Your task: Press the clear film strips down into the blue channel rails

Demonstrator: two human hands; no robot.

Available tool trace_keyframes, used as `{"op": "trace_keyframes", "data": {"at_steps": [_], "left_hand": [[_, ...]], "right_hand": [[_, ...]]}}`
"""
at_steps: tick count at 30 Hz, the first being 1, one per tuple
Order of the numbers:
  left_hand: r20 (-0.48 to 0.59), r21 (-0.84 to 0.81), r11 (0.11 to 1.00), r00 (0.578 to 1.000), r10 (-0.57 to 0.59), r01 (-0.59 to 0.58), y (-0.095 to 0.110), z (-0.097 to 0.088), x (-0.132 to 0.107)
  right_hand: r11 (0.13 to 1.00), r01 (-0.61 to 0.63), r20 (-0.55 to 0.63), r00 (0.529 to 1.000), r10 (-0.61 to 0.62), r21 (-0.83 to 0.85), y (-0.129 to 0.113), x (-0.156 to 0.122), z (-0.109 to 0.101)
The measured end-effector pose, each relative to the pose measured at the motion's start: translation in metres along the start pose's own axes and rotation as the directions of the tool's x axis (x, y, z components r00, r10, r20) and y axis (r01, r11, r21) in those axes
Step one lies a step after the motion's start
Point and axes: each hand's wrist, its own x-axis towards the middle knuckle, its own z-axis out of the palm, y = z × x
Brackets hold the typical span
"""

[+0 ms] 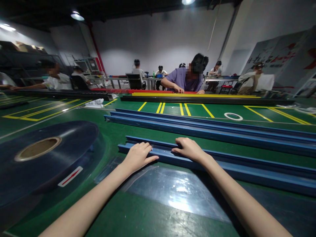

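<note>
A long blue metal rail [247, 169] lies across the green table in front of me, running off to the right. My left hand [138, 156] rests on its left end with fingers laid flat over the top. My right hand [189, 148] lies a little further right on the same rail, fingers curled over its far edge. A sheet of clear film [172, 187] is spread on the table just below the rail, under my forearms. Neither hand lifts the rail.
A large roll of clear film [44, 154] with a cardboard core sits at the left. More blue rails [209, 126] lie behind. A white tape ring [233, 116] is further back. A person in purple [184, 80] works at red, yellow and black rails opposite; others sit beyond.
</note>
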Motion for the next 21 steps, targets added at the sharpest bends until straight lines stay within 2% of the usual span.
{"op": "trace_keyframes", "data": {"at_steps": [4,8,13,16,21], "left_hand": [[0.052,-0.025,1.000,0.999,-0.006,0.007,-0.001,-0.005,0.000],[0.135,-0.076,0.993,0.988,-0.077,0.087,-0.008,-0.012,0.000],[0.275,-0.193,0.946,0.940,-0.202,0.260,-0.030,-0.023,-0.001],[0.323,-0.216,0.910,0.905,-0.276,0.355,-0.045,-0.025,-0.003],[0.343,-0.231,0.885,0.885,-0.315,0.405,-0.058,-0.023,-0.004]], "right_hand": [[1.000,0.016,-0.016,1.000,-0.016,0.006,0.001,-0.001,0.001],[1.000,0.022,-0.027,0.999,-0.021,0.011,0.002,-0.001,0.002],[1.000,0.021,-0.016,1.000,-0.020,0.013,0.001,-0.001,0.001],[1.000,0.019,-0.011,1.000,-0.019,0.009,0.000,-0.001,0.000],[1.000,0.024,-0.011,1.000,-0.024,0.008,0.001,0.000,0.001]]}}
